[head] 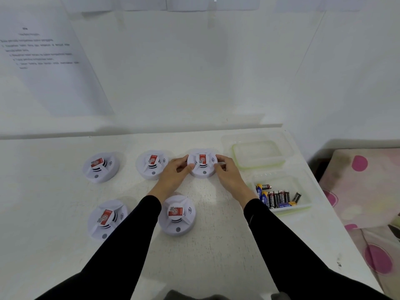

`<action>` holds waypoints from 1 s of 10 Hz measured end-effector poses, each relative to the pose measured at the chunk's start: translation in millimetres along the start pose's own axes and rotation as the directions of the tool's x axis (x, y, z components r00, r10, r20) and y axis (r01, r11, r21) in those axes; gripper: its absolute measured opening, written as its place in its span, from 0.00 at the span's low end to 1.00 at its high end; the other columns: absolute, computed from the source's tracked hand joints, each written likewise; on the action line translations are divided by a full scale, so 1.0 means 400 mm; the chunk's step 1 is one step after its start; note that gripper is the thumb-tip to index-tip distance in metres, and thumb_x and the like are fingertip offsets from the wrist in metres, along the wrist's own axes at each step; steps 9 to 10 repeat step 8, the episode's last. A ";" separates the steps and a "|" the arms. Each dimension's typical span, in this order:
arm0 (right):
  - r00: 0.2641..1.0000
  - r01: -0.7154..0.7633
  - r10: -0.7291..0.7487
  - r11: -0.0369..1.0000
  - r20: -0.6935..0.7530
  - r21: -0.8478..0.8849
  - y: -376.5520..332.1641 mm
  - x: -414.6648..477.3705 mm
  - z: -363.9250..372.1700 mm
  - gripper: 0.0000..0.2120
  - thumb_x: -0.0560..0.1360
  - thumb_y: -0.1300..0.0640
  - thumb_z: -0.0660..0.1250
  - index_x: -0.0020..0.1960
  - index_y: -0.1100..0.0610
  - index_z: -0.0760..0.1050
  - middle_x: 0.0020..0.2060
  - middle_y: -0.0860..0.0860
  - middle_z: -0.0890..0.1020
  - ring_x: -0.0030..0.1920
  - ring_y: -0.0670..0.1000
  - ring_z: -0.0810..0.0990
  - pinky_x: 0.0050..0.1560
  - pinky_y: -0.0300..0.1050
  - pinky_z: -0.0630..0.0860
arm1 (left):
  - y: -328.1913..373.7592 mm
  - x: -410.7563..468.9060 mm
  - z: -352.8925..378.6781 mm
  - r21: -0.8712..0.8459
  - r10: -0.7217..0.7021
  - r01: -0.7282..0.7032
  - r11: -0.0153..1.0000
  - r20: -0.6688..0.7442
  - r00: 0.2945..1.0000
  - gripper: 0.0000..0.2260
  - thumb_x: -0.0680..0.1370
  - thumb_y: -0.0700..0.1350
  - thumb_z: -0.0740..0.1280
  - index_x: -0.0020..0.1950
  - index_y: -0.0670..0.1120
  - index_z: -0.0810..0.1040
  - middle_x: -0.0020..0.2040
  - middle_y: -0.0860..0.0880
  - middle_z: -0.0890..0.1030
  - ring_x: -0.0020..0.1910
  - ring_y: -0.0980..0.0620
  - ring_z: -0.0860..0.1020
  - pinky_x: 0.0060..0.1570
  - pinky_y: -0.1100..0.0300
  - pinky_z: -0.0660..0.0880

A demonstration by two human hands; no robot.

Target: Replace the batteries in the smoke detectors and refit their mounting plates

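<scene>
1. Both hands, left hand (176, 173) and right hand (227, 172), grip the round white plastic smoke detector (202, 163) with a red label between them.
2. Clear plastic tub of batteries (281, 195) sits just right of the right wrist.

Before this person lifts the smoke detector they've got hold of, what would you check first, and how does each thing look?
1. Grip: the left hand and right hand both hold the far-right smoke detector by its rim: ok.
2. Batteries to hand: batteries lie in the clear tub beside the right forearm: ok.
3. Clearance: the neighbouring detector sits very close to the left hand; touching or not: cannot tell.
4. The held detector's underside: hidden: cannot tell.
5. Held detector resting flat on the white table: ok.
</scene>
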State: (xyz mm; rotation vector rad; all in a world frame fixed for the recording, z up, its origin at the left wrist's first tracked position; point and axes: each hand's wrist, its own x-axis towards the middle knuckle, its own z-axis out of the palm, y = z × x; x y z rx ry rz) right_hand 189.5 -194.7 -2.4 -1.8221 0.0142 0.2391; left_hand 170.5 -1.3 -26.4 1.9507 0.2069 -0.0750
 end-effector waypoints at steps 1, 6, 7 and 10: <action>1.000 0.017 -0.017 1.000 0.009 -0.018 -0.007 -0.006 -0.005 0.13 0.82 0.62 0.57 0.65 0.58 0.71 0.50 0.44 0.74 0.47 0.40 0.74 0.41 0.26 0.72 | 0.012 -0.008 0.004 0.001 -0.014 0.014 1.000 -0.011 1.000 0.23 0.79 0.52 0.68 0.74 0.47 0.72 0.66 0.51 0.76 0.62 0.55 0.76 0.56 0.70 0.69; 1.000 -0.018 0.021 0.993 0.021 -0.117 -0.009 -0.008 0.005 0.15 0.82 0.58 0.56 0.68 0.57 0.69 0.59 0.50 0.68 0.56 0.46 0.71 0.57 0.37 0.67 | 0.053 -0.023 0.000 0.116 -0.063 0.059 0.991 0.025 0.998 0.24 0.83 0.55 0.61 0.76 0.47 0.68 0.70 0.50 0.72 0.69 0.55 0.70 0.67 0.61 0.65; 0.998 -0.043 0.050 0.987 0.043 -0.155 -0.005 -0.027 0.005 0.06 0.81 0.54 0.56 0.55 0.50 0.71 0.53 0.49 0.68 0.45 0.42 0.70 0.44 0.34 0.68 | 0.094 -0.064 -0.009 0.040 -0.079 0.079 0.996 -0.009 0.997 0.22 0.84 0.51 0.58 0.77 0.44 0.65 0.75 0.49 0.69 0.73 0.53 0.66 0.67 0.62 0.61; 0.997 -0.074 0.074 0.991 -0.007 -0.108 -0.013 -0.078 0.004 0.18 0.82 0.57 0.56 0.71 0.55 0.65 0.65 0.51 0.66 0.60 0.46 0.72 0.59 0.40 0.71 | 0.092 -0.130 -0.034 -0.057 -0.015 0.008 0.998 -0.118 0.993 0.14 0.84 0.47 0.61 0.69 0.51 0.73 0.68 0.53 0.75 0.65 0.55 0.74 0.65 0.60 0.69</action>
